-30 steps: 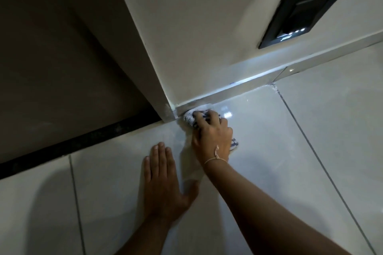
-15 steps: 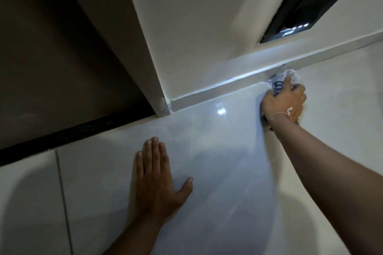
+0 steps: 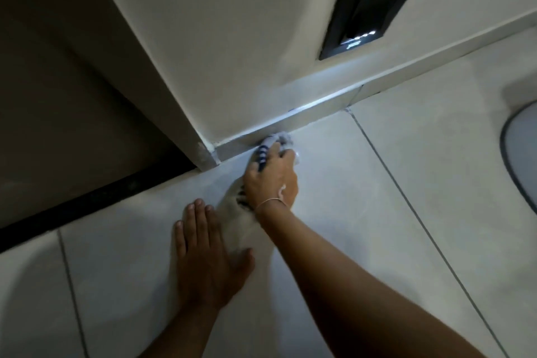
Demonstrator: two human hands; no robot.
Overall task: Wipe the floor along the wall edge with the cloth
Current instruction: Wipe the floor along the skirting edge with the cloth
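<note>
My right hand [image 3: 271, 180] presses a crumpled white cloth with dark stripes [image 3: 279, 139] against the foot of the skirting [image 3: 319, 106], just right of the wall corner [image 3: 207, 154]. A loose end of the cloth trails back under my wrist. My left hand [image 3: 203, 253] lies flat on the pale floor tile [image 3: 348, 212], fingers together, palm down, holding nothing. A thin white thread circles my right wrist.
A black recessed wall light [image 3: 374, 6] glows above the skirting. Left of the corner is a dark opening with a black threshold strip [image 3: 87, 200]. Grout lines cross the tiles. A dark-rimmed rounded object [image 3: 520, 154] sits at the right edge.
My right hand swept the cloth right along the skirting to the tile joint, then came back left near the corner. The left hand stayed planted on the floor.
</note>
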